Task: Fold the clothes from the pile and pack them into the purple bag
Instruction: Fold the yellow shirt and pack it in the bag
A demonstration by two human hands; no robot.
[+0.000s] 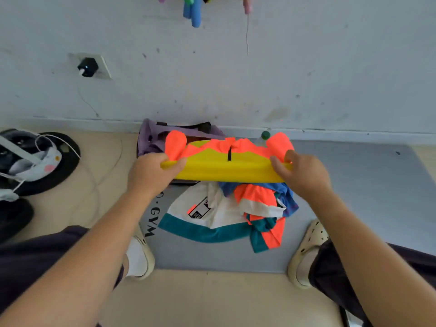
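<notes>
A yellow and orange shirt point(226, 168) is stretched flat in the air between my hands. My left hand point(151, 173) grips its left end and my right hand point(304, 173) grips its right end. Below it on the grey mat point(354, 197) lies the pile of clothes point(236, 213): a white and teal top, an orange piece and a blue piece, all crumpled. The purple bag point(151, 138) sits open against the wall, just beyond the shirt, partly hidden by it.
A green-capped bottle point(264, 136) stands behind the shirt by the wall. My feet in pale clogs point(309, 251) flank the pile. At the left are a black round base point(59, 166) with cloth and white cables. A charger point(87, 67) sits in a wall socket.
</notes>
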